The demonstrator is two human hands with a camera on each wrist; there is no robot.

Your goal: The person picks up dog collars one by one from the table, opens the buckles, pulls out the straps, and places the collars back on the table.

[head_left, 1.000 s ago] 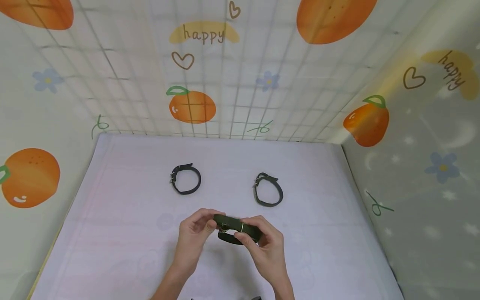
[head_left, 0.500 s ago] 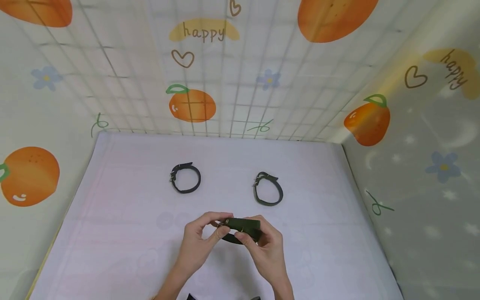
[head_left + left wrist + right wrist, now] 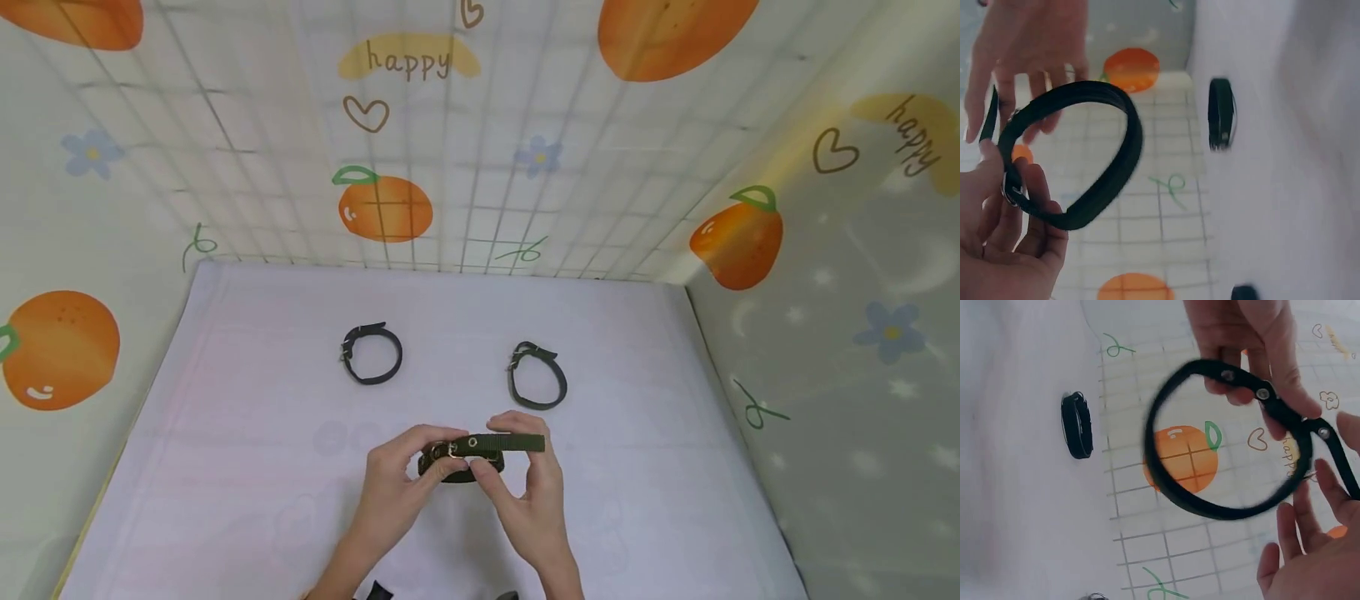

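Bent into a loop and held up over the pale table [image 3: 262, 467], between both hands: a dark green strap [image 3: 487, 443], with an eyelet [image 3: 1263, 394] showing and a metal buckle [image 3: 1009, 192]. In the left hand [image 3: 397, 483], a pinch of thumb against fingers on the band right beside the buckle. Around the free end [image 3: 525, 442], the right hand [image 3: 532, 492], fingers loose behind, thumb low in front by the loop; no firm clasp visible there. Impossible to tell the seating of any pin. Probably light, and likely tough rather than fragile: stiff enough to stand round in mid-air, yet seemingly supple enough to bend under a thumb. Likely firmest at the layered part by the buckle, softer round the far bow; metal perhaps slick, band probably less so. Best taken flat across its width, by the layered part with one hand and near the free end's tip with the other. Farther back on the table, well apart, a left loop [image 3: 399, 357] and a right loop [image 3: 562, 385], much alike.
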